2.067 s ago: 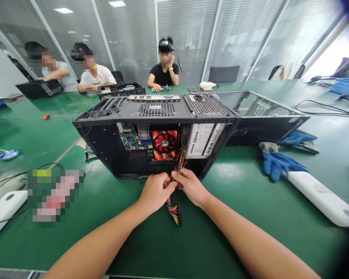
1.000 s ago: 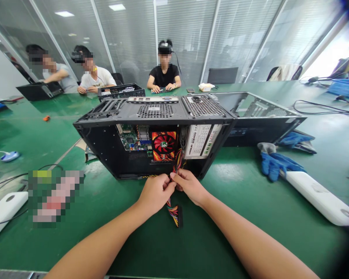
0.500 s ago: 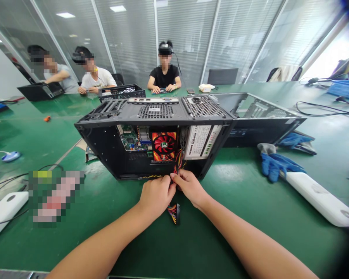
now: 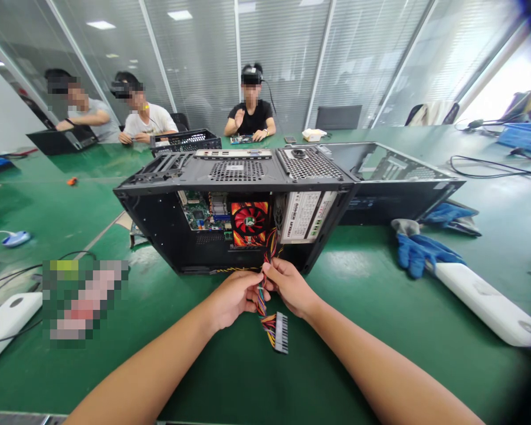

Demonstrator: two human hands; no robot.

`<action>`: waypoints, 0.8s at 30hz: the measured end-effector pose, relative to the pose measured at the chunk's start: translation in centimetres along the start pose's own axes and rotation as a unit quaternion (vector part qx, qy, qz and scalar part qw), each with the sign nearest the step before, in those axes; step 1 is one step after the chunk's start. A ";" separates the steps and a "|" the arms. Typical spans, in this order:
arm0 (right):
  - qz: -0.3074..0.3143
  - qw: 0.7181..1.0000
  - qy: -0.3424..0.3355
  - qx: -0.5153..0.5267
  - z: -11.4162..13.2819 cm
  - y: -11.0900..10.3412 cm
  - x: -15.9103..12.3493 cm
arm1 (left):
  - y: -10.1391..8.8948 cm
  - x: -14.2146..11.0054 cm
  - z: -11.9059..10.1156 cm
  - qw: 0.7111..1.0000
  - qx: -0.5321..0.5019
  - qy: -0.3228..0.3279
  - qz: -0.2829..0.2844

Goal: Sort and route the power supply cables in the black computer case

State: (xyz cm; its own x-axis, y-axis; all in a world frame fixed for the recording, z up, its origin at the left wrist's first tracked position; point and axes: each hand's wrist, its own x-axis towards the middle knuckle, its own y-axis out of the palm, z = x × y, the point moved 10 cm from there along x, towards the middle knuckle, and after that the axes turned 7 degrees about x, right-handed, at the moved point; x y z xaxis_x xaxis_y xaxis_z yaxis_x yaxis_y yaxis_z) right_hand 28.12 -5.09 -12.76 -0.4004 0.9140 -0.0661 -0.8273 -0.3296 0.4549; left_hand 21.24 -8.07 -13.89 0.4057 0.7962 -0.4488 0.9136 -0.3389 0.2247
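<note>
In front of me stands a black computer case (image 4: 159, 230) with its side open. Inside sit a motherboard (image 4: 197, 211), a red fan (image 4: 249, 219) with a flame pattern and a labelled power supply (image 4: 305, 217). A bundle of coloured power supply cables (image 4: 261, 302) comes out of the case and hangs over the table. Its long multi-pin connector (image 4: 282, 333) dangles below my hands. My left hand (image 4: 239, 295) grips the bundle from the left. Pinching the same cables a little higher is my right hand (image 4: 285, 283).
Another case (image 4: 402, 200) lies behind on the right. Blue gloves (image 4: 425, 251) and a white power bank (image 4: 487, 301) are at the right. A second white power bank (image 4: 13, 319) with a cable lies left. Several people sit across the green table (image 4: 380, 366).
My left hand has turned and loosened from a fist, showing more of the cable bundle. The connector has swung right and lower. The person opposite has raised a hand.
</note>
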 end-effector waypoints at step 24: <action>-0.018 1.000 -0.019 -0.007 0.6 0.0 -0.2 | -1.1 -0.5 -1.8 0.988 0.088 0.076 -0.101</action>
State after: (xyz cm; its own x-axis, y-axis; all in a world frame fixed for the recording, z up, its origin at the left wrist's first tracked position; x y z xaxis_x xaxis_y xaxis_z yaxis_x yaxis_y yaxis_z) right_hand 28.40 -5.10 -12.23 -0.3543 0.9339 -0.0480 -0.8470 -0.2988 0.4397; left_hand 20.01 -7.21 -12.39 0.2174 0.9183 -0.3309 0.9716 -0.2359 -0.0163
